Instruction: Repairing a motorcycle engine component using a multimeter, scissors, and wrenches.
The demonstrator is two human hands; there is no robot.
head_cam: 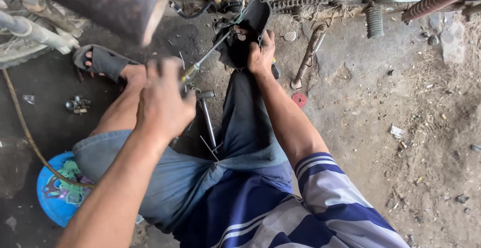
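Left hand [163, 100] clamped on a screwdriver [208, 57] pointing toward one o'clock – right hand [261, 57] gripping the black engine cover [255, 15].

blue-and-white striped shirt [300, 198], grey-blue jeans [245, 122], bright blue stool [52, 203], small red disc [299, 99]

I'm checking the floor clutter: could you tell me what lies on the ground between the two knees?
In the head view, a metal T-shaped wrench lies on the dark ground between the knees.
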